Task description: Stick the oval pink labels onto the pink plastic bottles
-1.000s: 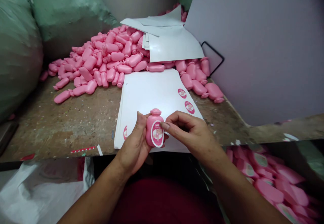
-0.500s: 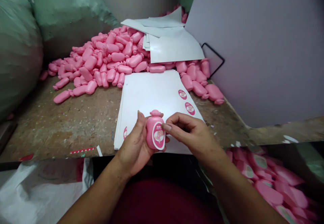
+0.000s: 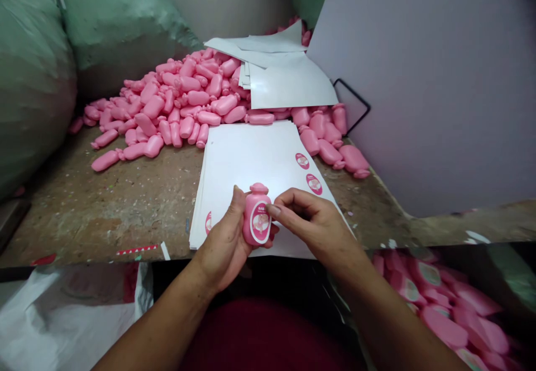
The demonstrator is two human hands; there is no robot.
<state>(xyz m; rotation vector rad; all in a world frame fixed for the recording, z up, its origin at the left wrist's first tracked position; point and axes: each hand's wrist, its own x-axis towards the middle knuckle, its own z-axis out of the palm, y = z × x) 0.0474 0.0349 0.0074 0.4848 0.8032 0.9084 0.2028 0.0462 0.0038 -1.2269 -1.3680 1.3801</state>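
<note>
My left hand (image 3: 224,242) is wrapped round a small pink plastic bottle (image 3: 252,199), held upright above the front of the bench. An oval label (image 3: 260,224) with a white border lies over the bottle's front. With thumb and forefinger pinched together, my right hand (image 3: 312,217) is at the label's upper right edge. Beneath both hands lies a stack of white label sheets (image 3: 251,156); the top one carries two oval labels (image 3: 308,172) on its right side, and part of another shows at the lower left.
A heap of pink bottles (image 3: 184,97) covers the back of the bench (image 3: 146,203), with loose white sheets (image 3: 288,80) on top. Big green sacks (image 3: 121,24) stand behind. At the right are a pale panel (image 3: 427,80) and, lower down, labelled bottles (image 3: 444,326). A white bag (image 3: 62,326) hangs lower left.
The label's lower right edge, which stuck out past the bottle, now lies flatter against it. The bottle has turned slightly in my left hand. The whole view has shifted a little.
</note>
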